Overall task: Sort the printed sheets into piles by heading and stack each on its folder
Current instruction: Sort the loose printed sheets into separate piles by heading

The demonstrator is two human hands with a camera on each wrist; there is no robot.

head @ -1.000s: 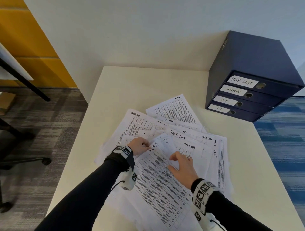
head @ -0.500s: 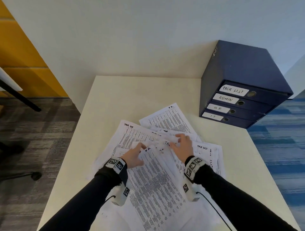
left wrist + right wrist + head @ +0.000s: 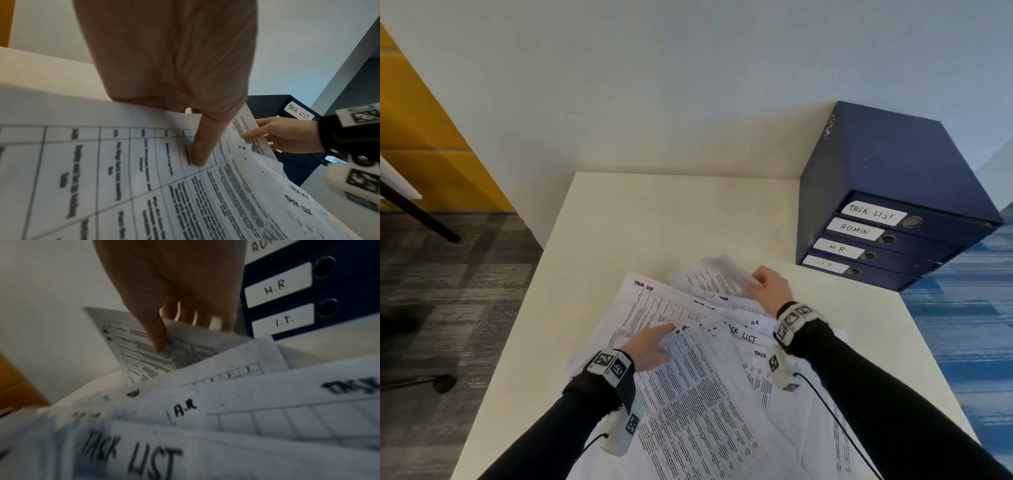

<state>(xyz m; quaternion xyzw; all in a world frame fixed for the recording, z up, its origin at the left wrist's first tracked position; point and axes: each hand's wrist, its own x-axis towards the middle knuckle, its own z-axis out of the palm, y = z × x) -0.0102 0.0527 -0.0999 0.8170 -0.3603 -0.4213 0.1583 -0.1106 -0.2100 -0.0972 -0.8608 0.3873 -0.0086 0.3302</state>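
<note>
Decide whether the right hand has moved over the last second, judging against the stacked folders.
Yes. The right hand has moved away from the person, toward the stacked folders, and now pinches a far sheet.

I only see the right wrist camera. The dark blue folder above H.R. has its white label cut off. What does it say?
Observer: The white label on that dark blue folder reads ADMIN.
Operator: Any folder above it?
Observer: Yes, a top folder labelled TASK LIST.
Operator: Where's my other hand?
Observer: The left hand pinches a printed sheet at its top edge, nearer you than the lifted sheet in your right hand.
</note>
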